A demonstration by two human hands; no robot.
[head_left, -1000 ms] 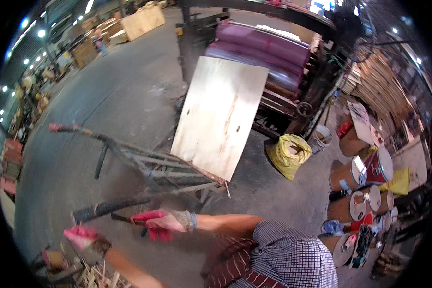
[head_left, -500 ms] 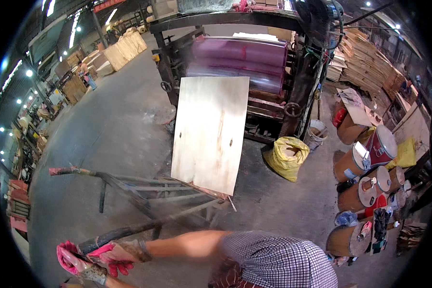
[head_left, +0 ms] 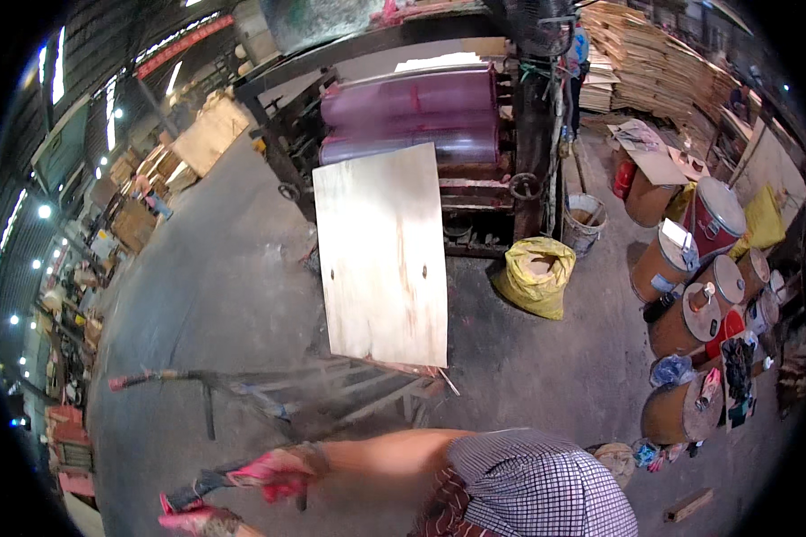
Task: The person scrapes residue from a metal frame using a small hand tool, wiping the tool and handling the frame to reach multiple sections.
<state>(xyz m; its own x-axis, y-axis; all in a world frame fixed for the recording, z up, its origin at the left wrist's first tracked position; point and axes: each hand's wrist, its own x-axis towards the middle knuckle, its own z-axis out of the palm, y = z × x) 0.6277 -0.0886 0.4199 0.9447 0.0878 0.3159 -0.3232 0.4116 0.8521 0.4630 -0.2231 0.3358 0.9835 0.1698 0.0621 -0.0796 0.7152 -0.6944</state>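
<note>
Head view, nearest first: a checked, short-sleeved shirt fills the lower edge, and from it a bare forearm reaches left across the picture. It ends in the right hand (head_left: 273,472), in a worn red-pink glove, which is curled around a dark metal bar (head_left: 208,484) — the long handle of a low steel cart. Whether the fingers fully close on the bar is hard to tell, since the glove is blurred. Just below and to the left, at the picture's lower rim, sits the left hand (head_left: 197,521), gloved the same way; only part of it shows, and I cannot tell its grip.

Beyond the hands stands the cart frame (head_left: 349,394), thin grey angle-iron rails with a second handle running left to a red tip. On its far end leans a plywood sheet (head_left: 383,255) — pale, smooth, rectangular, with a faint reddish streak and two small dark knots — well apart from both hands, up and to the right of them.

Behind the sheet rises a heavy dark machine with glossy purple rollers (head_left: 409,112). To the right lie a yellow sack (head_left: 535,276), open at the top, and a cluster of brown drums (head_left: 681,309) on the rough grey concrete floor (head_left: 215,295).
</note>
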